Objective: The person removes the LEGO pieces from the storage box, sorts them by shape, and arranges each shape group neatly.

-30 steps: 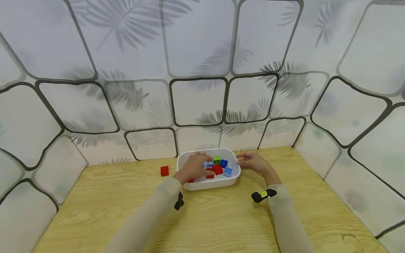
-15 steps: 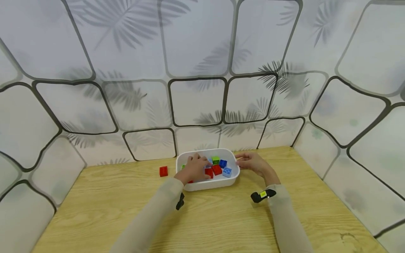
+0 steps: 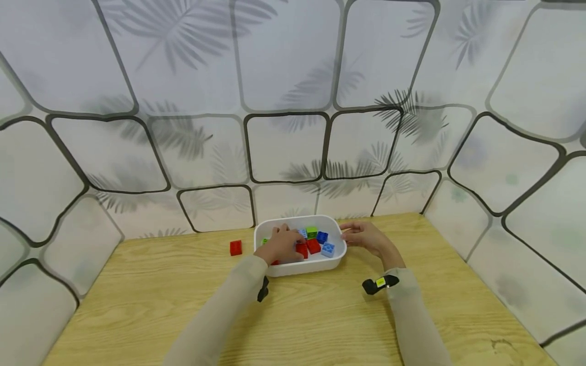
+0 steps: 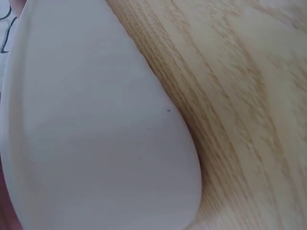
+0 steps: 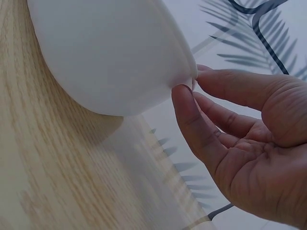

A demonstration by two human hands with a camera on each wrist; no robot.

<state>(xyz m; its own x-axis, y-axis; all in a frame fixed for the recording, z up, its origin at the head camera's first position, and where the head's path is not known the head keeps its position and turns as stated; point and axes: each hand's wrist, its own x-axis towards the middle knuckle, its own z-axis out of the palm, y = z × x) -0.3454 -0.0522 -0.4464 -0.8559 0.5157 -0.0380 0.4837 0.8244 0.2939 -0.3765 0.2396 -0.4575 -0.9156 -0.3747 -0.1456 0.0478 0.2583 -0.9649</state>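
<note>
A white plastic tray (image 3: pixel 316 266) with rounded corners stands near the table's back edge, holding several toy building bricks. My left hand (image 3: pixel 281 245) reaches over its left part, fingers bent down among the bricks. A red brick (image 3: pixel 301 249) shows between its thumb and fingers; I cannot tell whether they grip it. At the tray's right end, my right hand (image 3: pixel 368 239) pinches the rim between thumb and forefinger, as the right wrist view shows beside the tray wall (image 5: pixel 110 52). In the left wrist view, the tray's outer wall (image 4: pixel 96 110) hides most of that hand.
Right of my left hand lie another red brick (image 3: pixel 313 246), a green brick (image 3: pixel 312 232), a dark blue brick (image 3: pixel 322 237) and a light blue brick (image 3: pixel 327 249). One red brick (image 3: pixel 235 247) sits outside, left of the tray. Patterned walls (image 3: pixel 288 147) rise behind the wooden table (image 3: pixel 311 315).
My left hand has drawn slightly back and lower within the tray, uncovering more of the red brick by its thumb. My right hand keeps its hold on the rim.
</note>
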